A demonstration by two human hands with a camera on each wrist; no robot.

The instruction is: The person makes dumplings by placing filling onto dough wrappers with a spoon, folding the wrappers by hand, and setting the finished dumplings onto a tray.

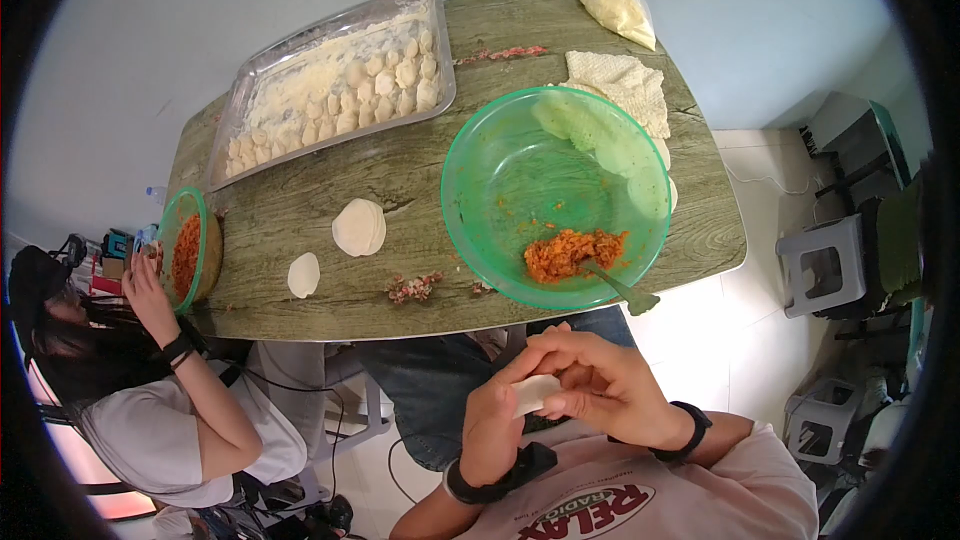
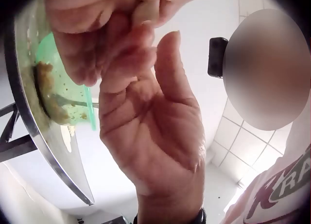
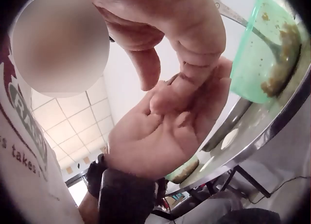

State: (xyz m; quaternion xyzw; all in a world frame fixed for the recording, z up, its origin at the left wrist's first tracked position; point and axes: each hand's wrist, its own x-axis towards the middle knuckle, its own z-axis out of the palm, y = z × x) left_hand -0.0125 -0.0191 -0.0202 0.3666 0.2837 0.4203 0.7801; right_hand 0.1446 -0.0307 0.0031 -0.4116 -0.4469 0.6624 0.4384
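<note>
In the head view, my left hand (image 1: 490, 430) and right hand (image 1: 625, 395) meet in front of my shirt, beyond the table's near edge. Between them is a pale dumpling wrapper (image 1: 535, 395), folded over; the fingers and thumbs of both hands pinch it. A bit of it (image 2: 146, 13) shows near the top of the left wrist view; in the right wrist view my fingers hide it. Closest to the hands on the table is a large green bowl (image 1: 480, 270) with orange-red filling (image 1: 570, 255) and a spoon (image 1: 625, 290) leaning in it.
Flat round wrappers (image 1: 359, 227) lie stacked on the table (image 1: 420, 170), with a single wrapper (image 1: 304, 275) beside them. Behind is a metal tray (image 1: 300, 40) of floured dumplings. A cloth (image 1: 625, 85) and a bag (image 1: 615, 5) lie at the back right. Another person (image 1: 150, 380) sits left, at a smaller bowl (image 1: 205, 270).
</note>
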